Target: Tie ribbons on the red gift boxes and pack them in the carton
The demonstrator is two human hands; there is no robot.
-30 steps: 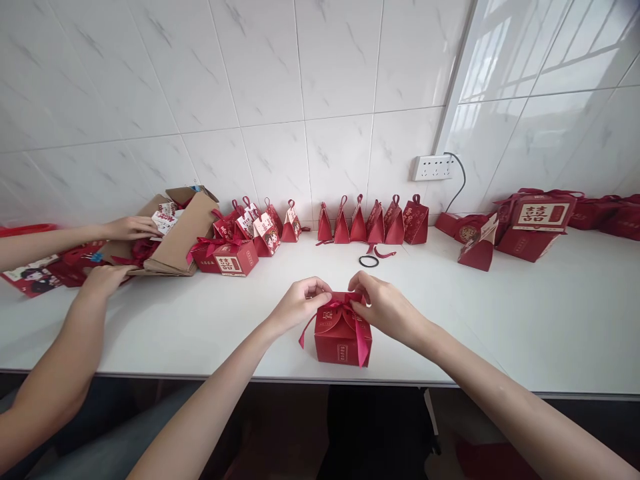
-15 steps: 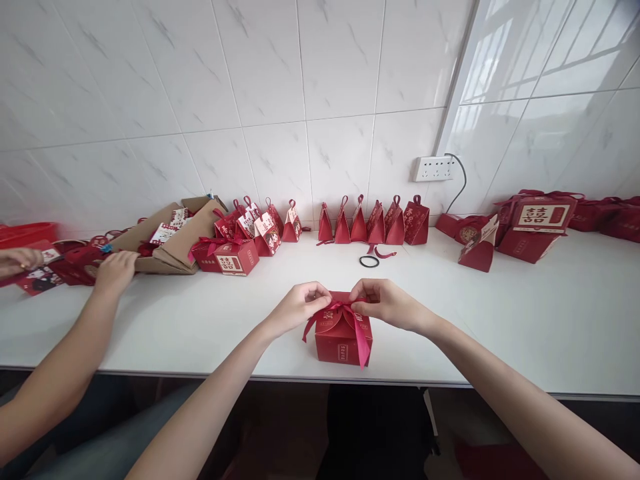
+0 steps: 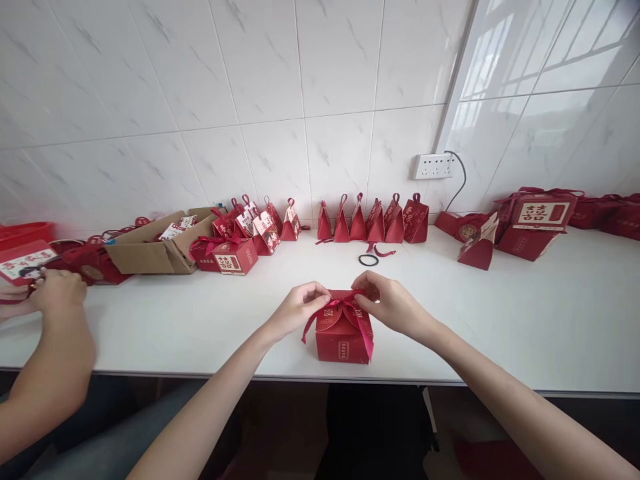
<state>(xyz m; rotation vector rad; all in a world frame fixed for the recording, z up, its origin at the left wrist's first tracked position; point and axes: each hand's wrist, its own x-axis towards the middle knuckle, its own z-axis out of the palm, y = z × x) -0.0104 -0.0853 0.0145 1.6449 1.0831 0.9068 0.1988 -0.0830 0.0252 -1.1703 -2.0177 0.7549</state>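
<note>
In front of me a red gift box (image 3: 343,343) with gold printing stands upright on the white table. A pinkish-red ribbon (image 3: 364,331) is tied in a bow over its top, its two tails hanging down the front and left side. My left hand (image 3: 302,308) pinches the bow's left loop between thumb and fingers. On the other side, my right hand (image 3: 384,301) grips the right loop with thumb and bent fingers. The bow's knot sits between both hands, close to the box lid.
Several small triangular red boxes (image 3: 394,223) line the wall, with a black ring (image 3: 369,260) before them. An open cardboard box (image 3: 150,257) stands left, near a co-worker's hand (image 3: 60,291). Stacked red boxes (image 3: 530,243) sit right, below a power strip (image 3: 433,167).
My right hand has shifted slightly on the ribbon loop; my left stays nearly still. The co-worker's hand has left the cardboard box, which now sits flatter, and holds a red box item at far left.
</note>
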